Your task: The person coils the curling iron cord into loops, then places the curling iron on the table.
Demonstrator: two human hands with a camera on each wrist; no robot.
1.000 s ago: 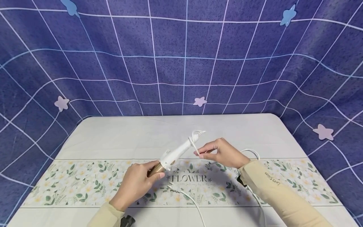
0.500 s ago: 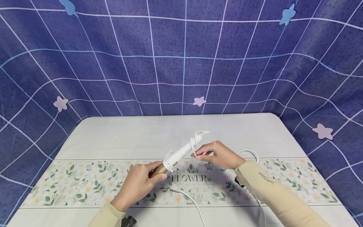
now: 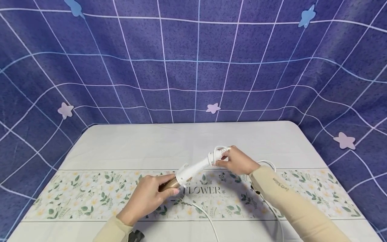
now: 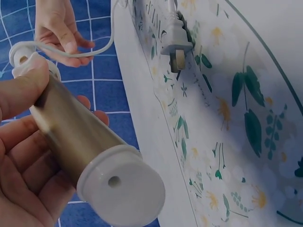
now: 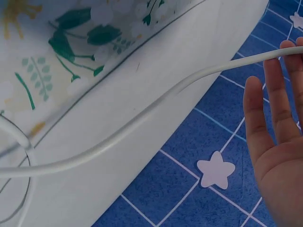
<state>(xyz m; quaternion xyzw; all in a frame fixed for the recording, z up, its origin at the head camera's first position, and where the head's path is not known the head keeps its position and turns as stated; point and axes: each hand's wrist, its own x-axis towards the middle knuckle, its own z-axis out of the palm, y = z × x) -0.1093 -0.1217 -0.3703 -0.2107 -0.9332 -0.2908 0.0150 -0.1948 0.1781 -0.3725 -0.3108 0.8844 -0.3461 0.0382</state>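
Note:
A curling iron [image 3: 196, 169] with a white handle and gold barrel is held above the table, its handle pointing up to the right. My left hand [image 3: 148, 195] grips the gold barrel [image 4: 78, 125]; the white end cap [image 4: 125, 189] faces the left wrist camera. The white cord [image 5: 113, 139] loops round the far part of the handle. At that end my right hand [image 3: 239, 161] holds the cord, its fingertips partly hidden behind the handle. In the right wrist view the cord crosses the fingers [image 5: 277, 99], and the thumb is out of sight.
The cord's plug [image 4: 176, 40] lies on the table runner [image 3: 90, 198], which is printed with flowers and the word FLOWER. More cord trails off the near edge of the white table [image 3: 136, 144]. A blue gridded cloth [image 3: 181, 74] with stars hangs behind.
My right hand has carried the cord round to the handle's tip, from below it to beside it. The handle has swung slightly lower and to the right. My left hand keeps its grip.

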